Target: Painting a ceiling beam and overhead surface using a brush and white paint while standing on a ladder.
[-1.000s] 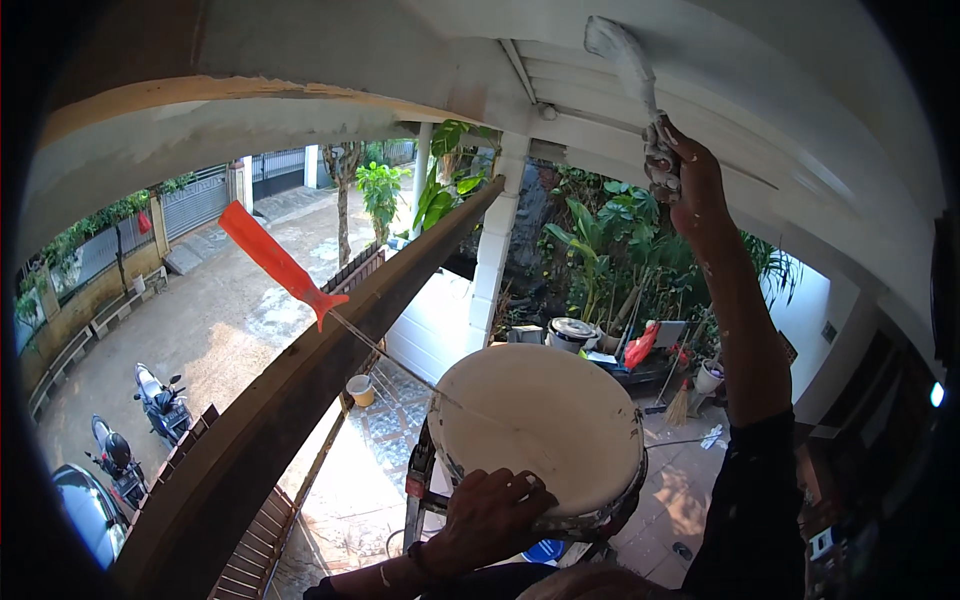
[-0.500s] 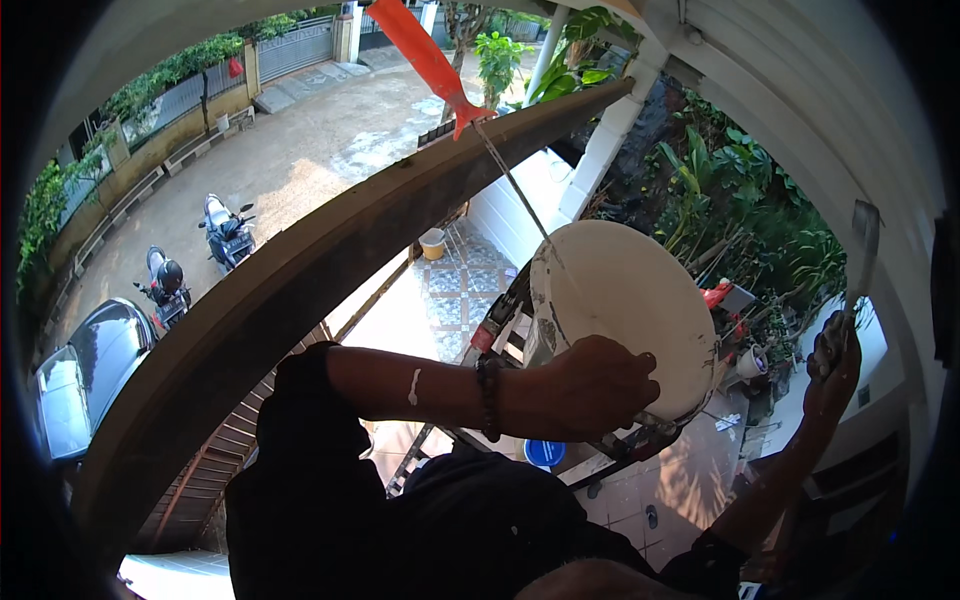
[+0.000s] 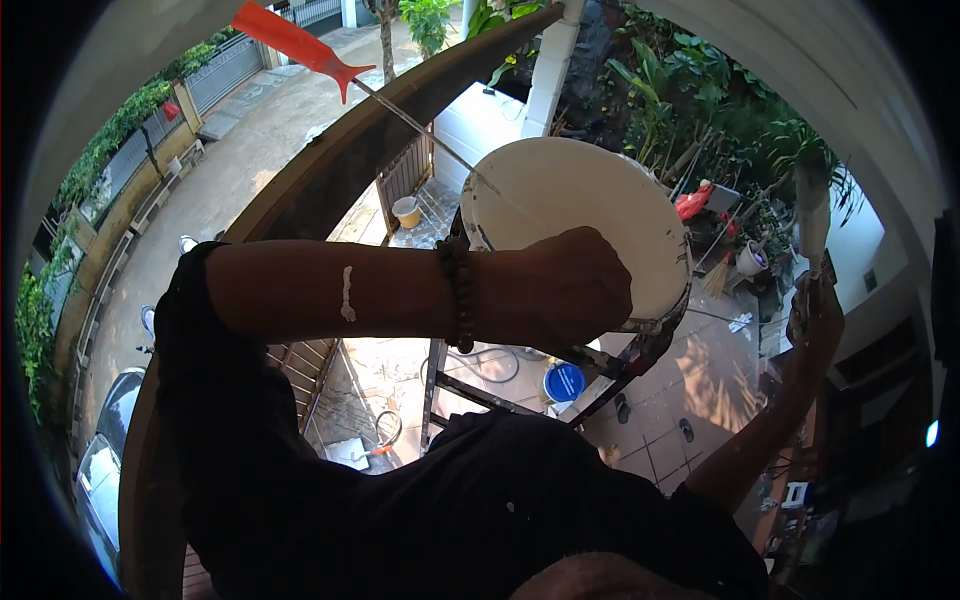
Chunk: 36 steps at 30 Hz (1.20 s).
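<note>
A large white bucket (image 3: 590, 195) with a paint-spattered rim stands before me, up on a dark ladder frame. My left hand (image 3: 570, 288) is a fist over its near rim; whatever the fingers hold is hidden beneath. White smears mark that forearm, and a beaded bracelet (image 3: 459, 300) circles the wrist. Leaning out of the bucket to the far left is a tool with an orange handle (image 3: 295, 45) and thin metal rod, its lower end inside. My right hand (image 3: 818, 315) is raised at the right, closed around an upright, flat pale tool (image 3: 812, 215) resembling a paintbrush.
A long brown ledge (image 3: 330, 150) curves along the left. Ladder rails (image 3: 470, 392) reach down toward the tiled floor (image 3: 660, 430), where a blue-lidded pail (image 3: 564, 382) stands. Plants (image 3: 690, 90) grow at the far right. A pale ceiling (image 3: 870, 120) slopes overhead; a parked car (image 3: 105, 470) sits below left.
The view has shifted, so the bucket and orange handle appear farther left and higher. My left forearm now lies level across the near side. Both hands stay closed.
</note>
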Each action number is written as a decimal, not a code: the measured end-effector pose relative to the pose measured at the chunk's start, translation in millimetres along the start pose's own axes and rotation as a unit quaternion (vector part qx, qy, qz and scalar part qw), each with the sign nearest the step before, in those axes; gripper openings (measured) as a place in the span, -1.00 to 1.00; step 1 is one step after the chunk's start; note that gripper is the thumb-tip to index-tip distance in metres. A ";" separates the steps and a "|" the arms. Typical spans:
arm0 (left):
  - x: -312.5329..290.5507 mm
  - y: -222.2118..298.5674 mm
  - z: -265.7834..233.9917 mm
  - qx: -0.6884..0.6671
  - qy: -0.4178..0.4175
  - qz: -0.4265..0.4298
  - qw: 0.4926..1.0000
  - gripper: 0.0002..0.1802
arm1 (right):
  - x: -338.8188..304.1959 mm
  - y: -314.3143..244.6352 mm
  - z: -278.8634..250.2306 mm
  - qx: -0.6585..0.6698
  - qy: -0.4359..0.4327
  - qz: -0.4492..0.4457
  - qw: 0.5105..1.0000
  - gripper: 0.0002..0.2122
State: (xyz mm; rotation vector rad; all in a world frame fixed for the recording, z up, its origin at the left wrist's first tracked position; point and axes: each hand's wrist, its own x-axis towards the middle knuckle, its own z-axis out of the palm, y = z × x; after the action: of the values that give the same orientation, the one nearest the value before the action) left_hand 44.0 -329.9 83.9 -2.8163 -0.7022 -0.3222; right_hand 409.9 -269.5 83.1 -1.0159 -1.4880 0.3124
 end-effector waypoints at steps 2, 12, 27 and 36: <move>2.4 0.5 0.0 0.012 -0.026 0.000 1.000 -0.80 | 2.6 -13.3 -12.8 -0.072 -0.051 0.041 0.995 -0.71; -27.9 -14.3 10.0 0.050 -0.035 0.051 0.997 -0.72 | 26.7 -61.9 67.8 -0.285 -0.238 -0.098 0.923 -0.71; -38.2 -40.2 33.3 -0.041 0.053 0.107 0.992 -0.65 | 17.6 -63.8 245.6 -0.493 -0.582 -0.280 0.583 -0.93; -32.2 -40.3 25.3 -0.074 0.071 0.103 0.989 -0.75 | 31.7 -102.1 210.9 -0.529 -0.541 -0.213 0.618 -0.91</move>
State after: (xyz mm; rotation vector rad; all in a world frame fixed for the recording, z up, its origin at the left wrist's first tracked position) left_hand 0.8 -302.5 57.8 -2.9346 -0.3658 -0.5504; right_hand 181.9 -228.5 130.8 -1.3645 -3.1732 -0.5302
